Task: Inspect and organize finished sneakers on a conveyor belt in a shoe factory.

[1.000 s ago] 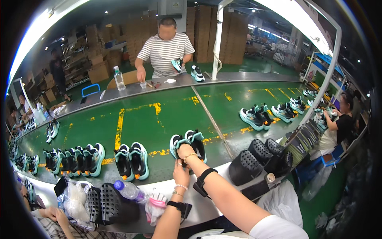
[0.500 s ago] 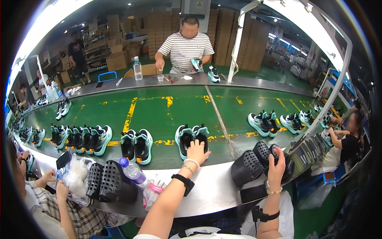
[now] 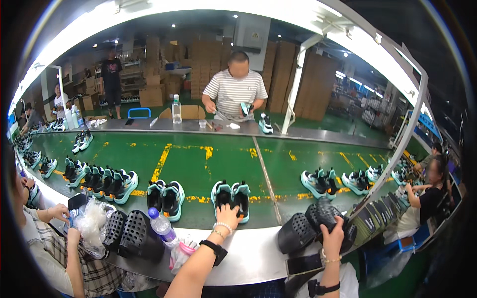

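A pair of black and mint-green sneakers [image 3: 240,194] with orange details stands at the near edge of the green belt. My left hand [image 3: 227,217] is over their near ends, its fingers bent down onto both shoes and the tips partly hidden. At the right, my right hand [image 3: 332,236] has its thumb and fingers around a black perforated shoe-shaped form [image 3: 327,212], which is smeared by motion. More of these black forms [image 3: 296,231] stand beside it on the metal ledge. A black phone [image 3: 304,264] lies just below them.
Other sneaker pairs [image 3: 166,199] line the belt [image 3: 218,161]. Left on the ledge [image 3: 238,253] are black perforated forms [image 3: 136,236], a purple-capped bottle [image 3: 161,226] and a plastic bag [image 3: 94,221]. Across the belt a person [image 3: 236,87] handles a sneaker; co-workers sit either side.
My right hand has gone from spread fingers beside the black forms to closing around one. The fingers of my left hand have bent over both sneakers. The whole view has shifted slightly.
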A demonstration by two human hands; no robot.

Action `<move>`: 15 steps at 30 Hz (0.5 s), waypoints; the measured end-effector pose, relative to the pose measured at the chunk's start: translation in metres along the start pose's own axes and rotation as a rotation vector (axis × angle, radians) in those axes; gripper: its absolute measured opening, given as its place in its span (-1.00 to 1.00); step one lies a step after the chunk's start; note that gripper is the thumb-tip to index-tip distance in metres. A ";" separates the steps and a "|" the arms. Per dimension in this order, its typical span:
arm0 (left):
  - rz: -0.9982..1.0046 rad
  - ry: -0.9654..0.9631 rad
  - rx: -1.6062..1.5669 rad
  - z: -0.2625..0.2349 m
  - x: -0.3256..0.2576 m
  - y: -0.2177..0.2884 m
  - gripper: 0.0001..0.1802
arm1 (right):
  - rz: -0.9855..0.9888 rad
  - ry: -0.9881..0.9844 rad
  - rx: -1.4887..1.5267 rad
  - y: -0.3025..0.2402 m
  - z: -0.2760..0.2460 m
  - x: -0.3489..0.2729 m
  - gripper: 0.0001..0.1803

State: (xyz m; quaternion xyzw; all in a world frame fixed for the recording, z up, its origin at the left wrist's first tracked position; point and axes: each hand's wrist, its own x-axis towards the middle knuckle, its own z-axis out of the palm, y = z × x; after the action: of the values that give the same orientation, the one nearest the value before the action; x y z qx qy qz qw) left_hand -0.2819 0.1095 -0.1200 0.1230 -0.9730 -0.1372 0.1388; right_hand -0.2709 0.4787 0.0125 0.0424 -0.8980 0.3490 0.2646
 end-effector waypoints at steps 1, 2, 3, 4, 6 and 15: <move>0.035 0.030 -0.011 0.004 0.000 0.004 -0.50 | -0.017 0.105 0.149 -0.009 -0.013 0.003 -0.43; 0.046 0.081 0.008 0.005 0.000 0.019 -0.55 | 0.000 0.107 0.312 -0.024 -0.027 0.005 -0.44; 0.058 0.137 0.038 0.004 -0.002 0.029 -0.60 | 0.014 0.111 0.490 -0.047 -0.032 0.005 -0.46; 0.045 0.188 0.103 0.011 -0.007 0.026 -0.60 | -0.068 0.071 0.463 -0.072 -0.023 0.004 -0.48; -0.042 0.232 0.192 0.032 -0.016 0.005 -0.59 | -0.220 -0.226 0.202 -0.132 0.015 -0.007 -0.44; -0.056 0.259 0.182 0.041 -0.013 0.024 -0.52 | -0.364 -0.569 -0.265 -0.123 0.238 0.025 -0.40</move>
State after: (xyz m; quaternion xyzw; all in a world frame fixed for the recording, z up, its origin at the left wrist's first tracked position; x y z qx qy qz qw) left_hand -0.2869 0.1449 -0.1541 0.1790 -0.9516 -0.0354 0.2474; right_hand -0.3658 0.2349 -0.0475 0.2622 -0.9509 0.1508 0.0652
